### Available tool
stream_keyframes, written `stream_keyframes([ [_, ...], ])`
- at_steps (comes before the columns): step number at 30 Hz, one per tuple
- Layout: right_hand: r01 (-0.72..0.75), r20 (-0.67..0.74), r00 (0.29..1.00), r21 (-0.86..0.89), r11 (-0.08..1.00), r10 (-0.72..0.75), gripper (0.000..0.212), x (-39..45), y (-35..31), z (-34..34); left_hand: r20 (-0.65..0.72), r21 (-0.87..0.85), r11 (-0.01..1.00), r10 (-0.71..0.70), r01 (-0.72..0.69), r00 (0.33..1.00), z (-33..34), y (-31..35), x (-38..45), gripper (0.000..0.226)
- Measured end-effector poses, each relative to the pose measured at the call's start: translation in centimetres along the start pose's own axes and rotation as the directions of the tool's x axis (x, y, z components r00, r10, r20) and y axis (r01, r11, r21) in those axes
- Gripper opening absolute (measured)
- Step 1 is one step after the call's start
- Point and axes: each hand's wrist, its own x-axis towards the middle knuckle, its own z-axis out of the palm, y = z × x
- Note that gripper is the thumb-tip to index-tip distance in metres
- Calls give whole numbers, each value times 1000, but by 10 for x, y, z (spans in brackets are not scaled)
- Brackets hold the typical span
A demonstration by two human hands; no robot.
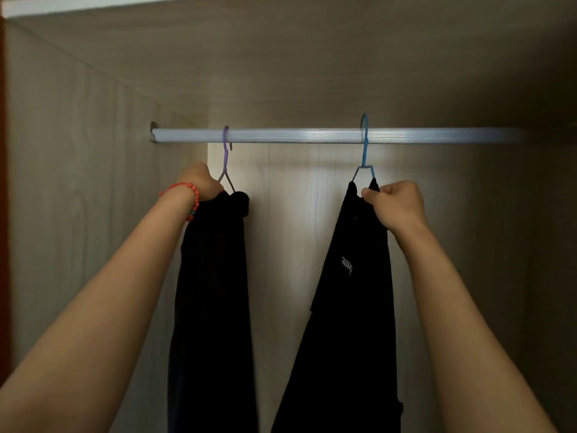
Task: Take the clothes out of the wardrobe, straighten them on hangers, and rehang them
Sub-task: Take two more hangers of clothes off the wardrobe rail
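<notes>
Head view: inside the wardrobe (pixel 93 151), two black garments hang from the rail (pixel 312 135). The left hand (pixel 199 182), fingers curled, grips the top of the left garment (pixel 212 292) under the purple hanger (pixel 225 157). The right hand (pixel 396 204) pinches the top of the right garment (pixel 352 307) just below the blue hanger (pixel 364 145). A red bracelet (pixel 193 198) circles the left wrist.

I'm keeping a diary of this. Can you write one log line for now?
left hand: grips purple hanger | right hand: grips blue hanger | both on rail
</notes>
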Motion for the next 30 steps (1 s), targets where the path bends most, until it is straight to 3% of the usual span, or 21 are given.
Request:
stream_keyframes([
  [4, 40, 42, 998, 45, 998, -42, 47, -3, -3, 11, 75, -144, 989, -17, 28, 997, 1, -3, -1, 23],
  [13, 144, 76, 986, 43, 989, -147, 47, -4, -17, 37, -3, -497, 867, -37, 30, 999, 7, -10, 4, 17],
  [21, 143, 71, 986, 103, 984, -151, 38, -7, -16, 63, -142, -590, 800, 29, -108, 989, -7, -5, -5, 22],
  [27, 136, 77, 986, 115, 984, -146, 43, -19, -12, 76, -163, -607, 783, 44, -135, 986, 2, -18, -35, 26],
  [30, 111, 126, 983, 168, 979, -133, 26, -30, -9, 71, -161, -613, 782, 14, -111, 987, 6, -21, -58, 26],
])
